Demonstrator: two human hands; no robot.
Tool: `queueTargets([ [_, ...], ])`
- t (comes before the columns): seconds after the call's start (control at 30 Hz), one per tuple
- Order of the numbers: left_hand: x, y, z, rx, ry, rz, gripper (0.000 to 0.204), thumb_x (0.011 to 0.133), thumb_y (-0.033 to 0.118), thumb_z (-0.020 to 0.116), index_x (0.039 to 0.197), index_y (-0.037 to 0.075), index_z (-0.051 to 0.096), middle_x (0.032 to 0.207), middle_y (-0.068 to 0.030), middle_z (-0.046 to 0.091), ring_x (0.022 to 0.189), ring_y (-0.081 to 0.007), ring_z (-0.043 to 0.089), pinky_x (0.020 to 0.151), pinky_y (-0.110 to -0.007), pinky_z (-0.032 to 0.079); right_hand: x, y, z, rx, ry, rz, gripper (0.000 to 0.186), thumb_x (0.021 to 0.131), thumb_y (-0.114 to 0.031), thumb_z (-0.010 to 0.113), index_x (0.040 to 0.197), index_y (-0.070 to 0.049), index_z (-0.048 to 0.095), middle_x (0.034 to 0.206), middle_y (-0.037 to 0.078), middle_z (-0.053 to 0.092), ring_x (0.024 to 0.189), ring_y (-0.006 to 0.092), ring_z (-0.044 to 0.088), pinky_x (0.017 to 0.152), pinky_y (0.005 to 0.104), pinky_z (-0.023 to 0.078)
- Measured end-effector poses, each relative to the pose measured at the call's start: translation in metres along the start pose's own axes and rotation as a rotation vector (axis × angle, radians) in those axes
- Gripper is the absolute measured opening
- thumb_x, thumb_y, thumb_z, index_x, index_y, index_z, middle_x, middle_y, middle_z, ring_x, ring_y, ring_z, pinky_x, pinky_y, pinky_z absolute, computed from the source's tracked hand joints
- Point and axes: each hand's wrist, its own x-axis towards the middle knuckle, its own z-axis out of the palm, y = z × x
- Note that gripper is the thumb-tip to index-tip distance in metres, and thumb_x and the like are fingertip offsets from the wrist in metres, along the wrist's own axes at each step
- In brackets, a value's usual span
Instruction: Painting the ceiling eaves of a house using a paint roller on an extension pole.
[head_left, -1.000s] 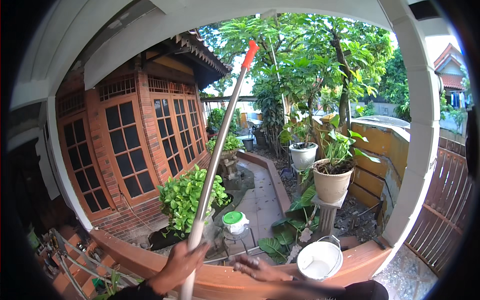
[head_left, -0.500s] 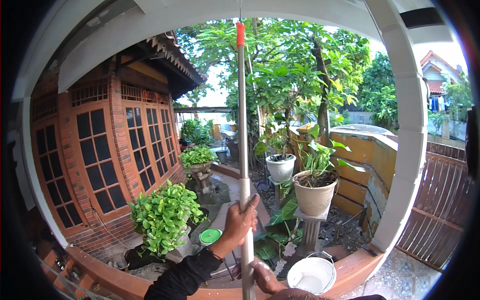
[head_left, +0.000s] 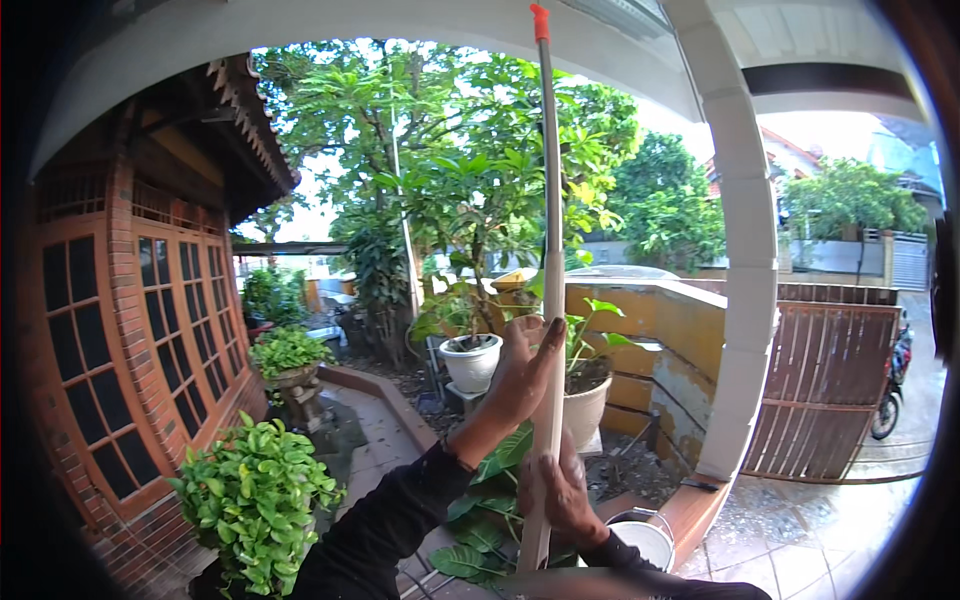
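A long, pale metal telescopic pole [head_left: 554, 215] stands nearly upright in front of me, its thinner upper section ending in a red tip [head_left: 540, 22] near the ceiling edge. My left hand [head_left: 522, 375] is around the thicker lower section, with its thumb lying across the front and its fingers partly hidden behind. Lower down, my right hand [head_left: 565, 492] grips the same section. The pole's bottom end runs down toward the lower edge of the picture. Just behind the hands is a beige pot [head_left: 588, 408] with a leafy plant, partly covered by the pole.
A white pot [head_left: 470, 364] stands behind my left hand. A white bucket [head_left: 642, 540] sits beside my right forearm. A bushy plant [head_left: 255, 490] grows at the lower left. To the right rise a white pillar [head_left: 748, 260] and a brown gate [head_left: 825, 385]. Tree branches [head_left: 470, 140] spread behind the pole.
My view has turned to the right, bringing more of the gate and a motorcycle into sight. The pole now leans slightly, and both hands hold it higher in the picture.
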Motion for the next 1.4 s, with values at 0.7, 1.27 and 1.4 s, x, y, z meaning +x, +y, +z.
queueTargets([
  [0.7,-0.089,-0.129,-0.058,-0.122,-0.06,-0.346,0.068,0.092,0.041,0.072,0.131,-0.001,0.035,0.13,-0.0199,0.049,0.116,-0.0245,0.055,0.096,-0.036,0.047,0.258,-0.092,-0.004,0.097,-0.002,-0.211,0.017,0.102,-0.029,0.055,0.111,-0.02,0.043,0.074,0.0,0.048,0.051,0.0102,0.048,0.041,0.0255,0.043],
  [1.27,-0.003,-0.089,-0.098,-0.501,0.072,-0.462,0.073,0.094,0.072,0.046,0.126,0.006,0.047,0.115,-0.0101,0.062,0.098,-0.018,0.065,0.08,-0.031,0.05,0.359,-0.084,-0.012,0.247,-0.036,-0.231,0.022,0.101,-0.03,0.058,0.113,-0.021,0.042,0.078,0.0,0.049,0.057,0.0092,0.047,0.047,0.0237,0.042],
  [1.4,0.031,-0.055,-0.11,-0.582,-0.011,-0.344,0.076,0.094,0.073,0.04,0.128,0.006,0.049,0.115,-0.0111,0.067,0.095,-0.0209,0.069,0.076,-0.035,0.057,0.35,-0.083,0.012,0.232,-0.089,-0.261,0.023,0.101,-0.029,0.058,0.113,-0.021,0.041,0.077,0.0,0.049,0.056,0.0095,0.048,0.047,0.0246,0.043],
])
